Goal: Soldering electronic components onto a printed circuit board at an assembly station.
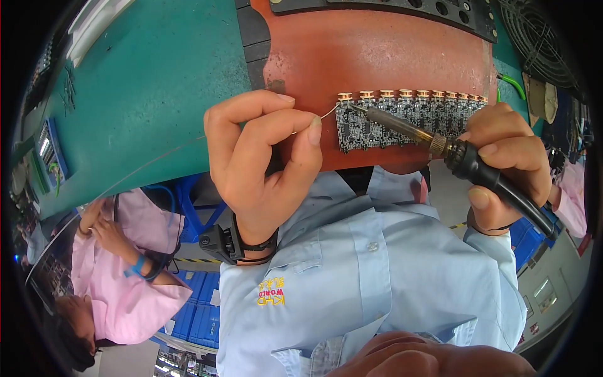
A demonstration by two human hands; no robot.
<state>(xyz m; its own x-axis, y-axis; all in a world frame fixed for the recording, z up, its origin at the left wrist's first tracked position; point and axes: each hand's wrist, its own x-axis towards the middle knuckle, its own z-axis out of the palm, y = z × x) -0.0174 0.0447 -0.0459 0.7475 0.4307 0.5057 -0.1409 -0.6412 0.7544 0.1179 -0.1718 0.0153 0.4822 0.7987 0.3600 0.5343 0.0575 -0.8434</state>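
Fingers (286, 119) of the left hand (257, 169) are pinched shut, thumb against forefinger, on a thin solder wire (326, 113) whose free end reaches toward the leftmost of the small circuit boards (408, 119). The wire also trails away behind the hand as a fine pale line across the green mat (144, 94). A dark wrist strap (235, 242) with a clip sits at that wrist.

On the other side, the right hand (509, 163) is closed around the black handle of a soldering iron (440, 144), held like a pen, with its cable running out past the wrist. The iron's metal tip lies across the upper left part of the board row, just beside the wire's end; whether the tip and the wire actually touch is hard to tell at this size.

The boards stand side by side in one row, dark with small parts on them, each topped by a gold-coloured connector. They rest on a reddish-brown pad (377, 56) lying on the desk, with a black perforated fixture (389, 7) at its far edge. The green mat covers the desk to one side.

The person wears a light blue shirt (370, 276). Nearby, another person in a pink garment (125, 283) works with hands of their own, well apart from the boards. Blue crates (195, 314) stand below.
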